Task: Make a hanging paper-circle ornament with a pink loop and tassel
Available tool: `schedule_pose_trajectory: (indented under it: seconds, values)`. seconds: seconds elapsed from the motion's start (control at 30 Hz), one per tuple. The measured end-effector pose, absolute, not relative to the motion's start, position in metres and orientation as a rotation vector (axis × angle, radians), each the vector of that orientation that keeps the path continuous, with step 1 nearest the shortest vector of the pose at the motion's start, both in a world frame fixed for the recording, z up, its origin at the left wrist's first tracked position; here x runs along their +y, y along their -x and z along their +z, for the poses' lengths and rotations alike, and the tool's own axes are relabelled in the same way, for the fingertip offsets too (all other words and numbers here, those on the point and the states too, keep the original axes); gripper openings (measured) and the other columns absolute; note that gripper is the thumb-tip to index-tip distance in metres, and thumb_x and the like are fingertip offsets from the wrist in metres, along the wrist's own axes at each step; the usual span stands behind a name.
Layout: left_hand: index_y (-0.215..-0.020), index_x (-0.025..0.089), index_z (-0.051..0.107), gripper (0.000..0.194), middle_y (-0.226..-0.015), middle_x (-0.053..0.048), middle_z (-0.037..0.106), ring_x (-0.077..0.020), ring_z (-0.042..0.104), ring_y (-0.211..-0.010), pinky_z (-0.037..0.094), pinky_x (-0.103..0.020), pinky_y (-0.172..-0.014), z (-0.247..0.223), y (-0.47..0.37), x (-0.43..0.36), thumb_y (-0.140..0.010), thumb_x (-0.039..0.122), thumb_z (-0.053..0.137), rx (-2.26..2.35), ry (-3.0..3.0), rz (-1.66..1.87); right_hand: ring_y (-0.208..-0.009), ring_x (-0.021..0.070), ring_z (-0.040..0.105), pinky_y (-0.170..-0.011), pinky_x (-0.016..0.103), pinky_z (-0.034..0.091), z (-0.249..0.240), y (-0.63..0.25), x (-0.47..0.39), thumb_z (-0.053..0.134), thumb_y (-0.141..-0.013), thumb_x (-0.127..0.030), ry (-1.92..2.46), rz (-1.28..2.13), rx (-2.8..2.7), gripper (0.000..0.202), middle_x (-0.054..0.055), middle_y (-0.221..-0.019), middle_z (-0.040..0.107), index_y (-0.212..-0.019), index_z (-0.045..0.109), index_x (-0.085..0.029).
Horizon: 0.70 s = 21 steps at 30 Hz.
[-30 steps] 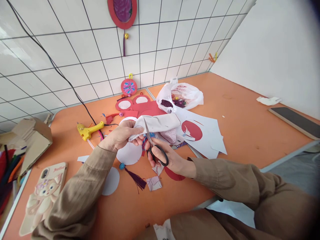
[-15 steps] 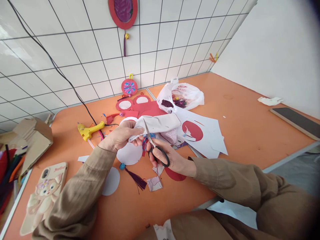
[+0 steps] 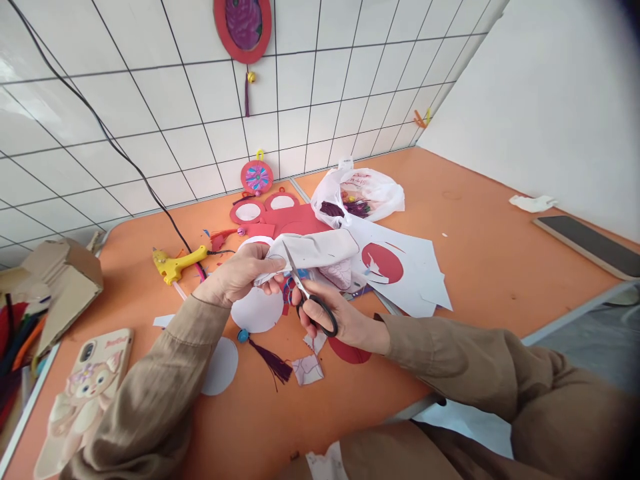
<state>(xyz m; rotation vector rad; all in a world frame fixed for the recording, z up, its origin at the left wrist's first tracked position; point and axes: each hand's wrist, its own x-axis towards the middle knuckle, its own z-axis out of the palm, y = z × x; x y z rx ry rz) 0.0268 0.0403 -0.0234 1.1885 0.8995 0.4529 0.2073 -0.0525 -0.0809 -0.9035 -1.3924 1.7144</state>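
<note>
My left hand (image 3: 245, 272) pinches the left end of a folded piece of white cloth (image 3: 320, 248) with drawn lines on it. Black-handled scissors (image 3: 327, 317) are held in my right hand (image 3: 335, 319), fingers through the loops. Their blades are parted and lie against the cloth's edge, close to my left fingers. Below the hands are a purple tassel with a blue bell (image 3: 267, 357), a cut cloth scrap (image 3: 308, 369) and white paper circles (image 3: 220, 367).
A yellow glue gun (image 3: 177, 263) lies left of my hands, a phone in a cartoon case (image 3: 87, 400) nearer the edge. Behind are red paper frames (image 3: 247, 212) and a plastic bag (image 3: 385, 193). White sheets (image 3: 420, 267) and a dark phone (image 3: 593, 245) lie right.
The whole view has shifted slightly, so things appear a little further left. My hands, the scissors and the cloth keep nearly the same position relative to each other.
</note>
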Motion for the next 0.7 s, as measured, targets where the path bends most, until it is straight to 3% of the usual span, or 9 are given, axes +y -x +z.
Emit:
schedule_pose_trajectory:
  seconds: [0.37, 0.7]
  values:
    - [-0.067, 0.012, 0.059, 0.04, -0.054, 0.0, 0.062, -0.0098, 0.057, -0.039, 0.041, -0.019, -0.038, -0.0187, -0.0277, 0.0391, -0.053, 0.034, 0.089, 0.923, -1.194, 0.439, -0.051, 0.005, 0.05, -0.052, 0.02, 0.044, -0.0818, -0.2108, -0.051, 0.06, -0.083, -0.064, 0.897, 1.727, -1.44, 0.049, -0.005, -0.07, 0.048, -0.092, 0.046, -0.017]
    - [-0.075, 0.009, 0.064, 0.043, -0.061, -0.005, 0.066, -0.0145, 0.065, -0.05, 0.051, -0.021, -0.044, -0.0192, -0.0239, 0.0409, -0.061, 0.043, 0.087, 0.897, -1.173, 0.438, -0.053, 0.0056, 0.051, -0.052, 0.02, 0.043, -0.0819, -0.2106, -0.0508, 0.06, -0.083, -0.062, 0.883, 1.726, -1.416, 0.048, -0.005, -0.07, 0.049, -0.092, 0.046, -0.017]
